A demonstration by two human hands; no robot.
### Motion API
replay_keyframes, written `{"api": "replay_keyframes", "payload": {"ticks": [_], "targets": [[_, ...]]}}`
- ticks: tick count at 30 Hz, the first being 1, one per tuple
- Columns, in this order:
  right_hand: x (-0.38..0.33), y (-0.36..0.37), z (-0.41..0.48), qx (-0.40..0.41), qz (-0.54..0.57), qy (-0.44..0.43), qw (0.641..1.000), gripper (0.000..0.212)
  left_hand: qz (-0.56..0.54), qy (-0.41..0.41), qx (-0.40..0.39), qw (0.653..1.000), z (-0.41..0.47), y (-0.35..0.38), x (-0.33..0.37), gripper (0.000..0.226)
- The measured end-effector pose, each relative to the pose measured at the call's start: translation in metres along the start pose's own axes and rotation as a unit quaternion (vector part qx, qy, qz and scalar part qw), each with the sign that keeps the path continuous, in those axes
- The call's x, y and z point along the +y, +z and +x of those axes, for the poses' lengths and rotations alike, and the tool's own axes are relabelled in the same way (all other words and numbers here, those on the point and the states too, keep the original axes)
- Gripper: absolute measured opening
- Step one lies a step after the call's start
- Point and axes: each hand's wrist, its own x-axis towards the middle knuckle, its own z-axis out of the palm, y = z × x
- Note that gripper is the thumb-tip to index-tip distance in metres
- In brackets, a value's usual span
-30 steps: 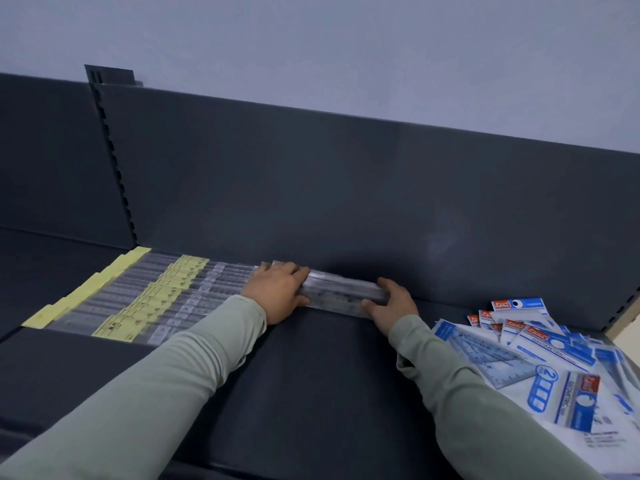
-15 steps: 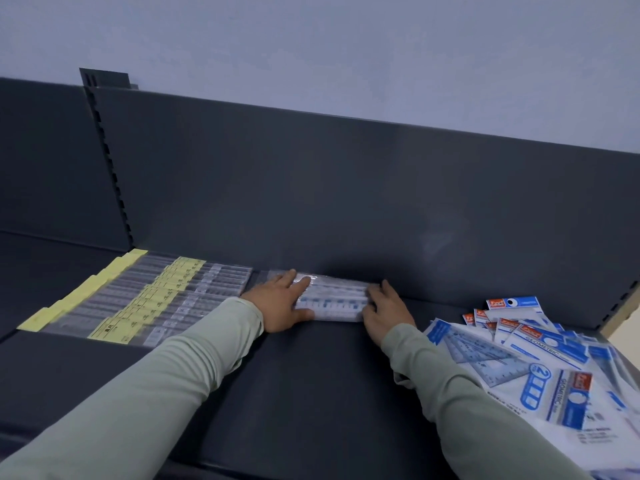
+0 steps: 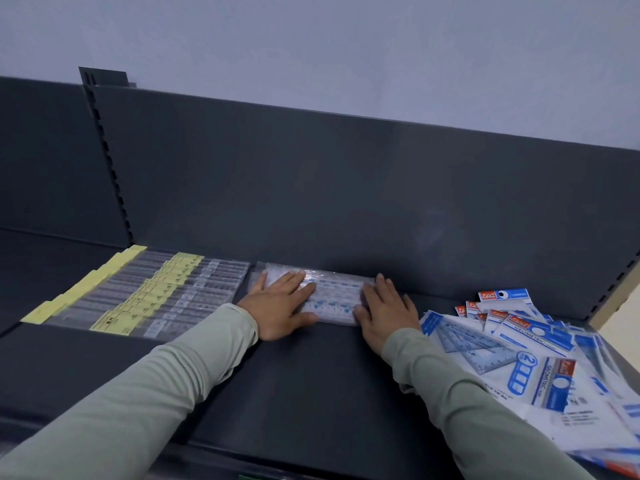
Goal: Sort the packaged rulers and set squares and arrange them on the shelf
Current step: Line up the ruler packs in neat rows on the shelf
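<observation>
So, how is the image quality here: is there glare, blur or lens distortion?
Head view: dim, even light; the shelf reads dark with only soft shadows. The clear ruler packs under the left hand and right hand show mild glare. The wide lens bends the shelf's back panel. Print on the set square packs is soft, partly unreadable.

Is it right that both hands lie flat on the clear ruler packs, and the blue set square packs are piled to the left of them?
Not quite. Both hands, left and right, do lie flat on the ruler packs, but the head view shows the set square packs piled to the right of them, not the left.
</observation>
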Motion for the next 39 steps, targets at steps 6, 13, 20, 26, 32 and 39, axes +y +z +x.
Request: {"api": "replay_keyframes", "payload": {"ticks": [6,13,20,26,32,39], "targets": [[-0.004,0.004,-0.014,-0.047,0.000,-0.001,0.999,0.068,0.004,-0.019,-0.012,1.000,-0.010,0.001,0.005,0.081],[-0.006,0.001,-0.027,-0.063,0.008,-0.009,0.998,0.065,0.021,-0.041,-0.029,0.999,-0.020,-0.001,0.009,0.078],[-0.002,-0.008,-0.012,-0.029,0.068,0.009,0.997,0.061,0.012,-0.066,0.024,0.997,-0.003,-0.017,-0.003,0.072],[-0.011,-0.007,0.007,-0.081,0.024,0.005,0.996,0.071,0.035,-0.036,-0.032,0.998,0.001,-0.020,-0.003,0.081],[-0.016,-0.003,0.004,-0.070,0.005,-0.021,0.997,0.069,0.043,-0.034,-0.024,0.998,-0.005,-0.016,0.003,0.083],[-0.017,-0.003,-0.005,-0.069,-0.004,-0.020,0.997,0.068,0.047,-0.048,-0.022,0.997,-0.009,-0.014,0.001,0.090]]}}
